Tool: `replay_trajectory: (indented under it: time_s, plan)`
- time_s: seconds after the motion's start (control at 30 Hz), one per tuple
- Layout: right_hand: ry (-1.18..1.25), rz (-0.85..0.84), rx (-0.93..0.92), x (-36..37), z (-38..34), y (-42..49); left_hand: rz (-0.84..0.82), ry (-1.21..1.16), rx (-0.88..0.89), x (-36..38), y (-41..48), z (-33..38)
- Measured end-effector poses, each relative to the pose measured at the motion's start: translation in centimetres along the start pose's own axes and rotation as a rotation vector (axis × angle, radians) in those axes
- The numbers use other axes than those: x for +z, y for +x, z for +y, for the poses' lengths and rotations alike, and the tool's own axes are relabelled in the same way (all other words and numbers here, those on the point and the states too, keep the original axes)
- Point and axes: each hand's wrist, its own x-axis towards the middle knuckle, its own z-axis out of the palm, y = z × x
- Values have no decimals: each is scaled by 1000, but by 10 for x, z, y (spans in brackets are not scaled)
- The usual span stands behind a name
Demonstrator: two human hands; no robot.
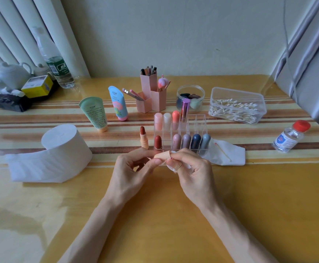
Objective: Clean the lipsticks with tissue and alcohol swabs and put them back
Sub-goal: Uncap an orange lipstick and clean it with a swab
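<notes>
My left hand [134, 168] pinches a peach lipstick cap [161, 155] just in front of the clear lipstick organizer [200, 120]. My right hand [189, 168] holds a small piece of white tissue [171, 168] against the cap's open end. The uncapped lipstick [143, 137], brick red on a peach base, stands upright on the table left of the organizer. Several capped lipsticks fill the organizer's slots. A folded tissue [229, 154] with a used cotton swab [222, 151] lies to the right. The alcohol bottle [289, 137] with a red cap stands at the far right.
A toilet paper roll [63, 143] with a loose tail lies at the left. Two tubes [94, 114], a pink brush holder [151, 95], a jar of sponges [191, 97] and a box of cotton swabs [236, 105] stand behind. A water bottle [56, 65] and teapot [10, 74] are far left.
</notes>
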Motion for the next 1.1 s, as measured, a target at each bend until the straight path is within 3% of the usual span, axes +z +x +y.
replay_trajectory:
  time_s: [0.1,0.2,0.3,0.47,0.53,0.67,0.87,1.0,1.1]
  plan:
    - [94,14,73,0,-2,2,69,72,47,4,-2,4]
    - [6,47,-56,-2,-3,2,-27,-155,-125,6,-1,7]
    - [-83,40,-155,-1,-2,1,-42,-121,-119,3,-1,2]
    - [65,1,73,1,1,2,74,43,36,3,-3,5]
    - [104,21,84,1,-1,3,98,37,29,7,-4,7]
    - [66,55,-51,0,-4,3,-41,-164,-142,6,-2,7]
    - [74,17,26,1,0,3,42,-71,-39,5,-2,7]
    - [89,38,-19,0,-4,3,-30,-231,-150,6,-1,8]
    - [58,30,-64,1,-4,2,-54,-176,-131,4,-1,5]
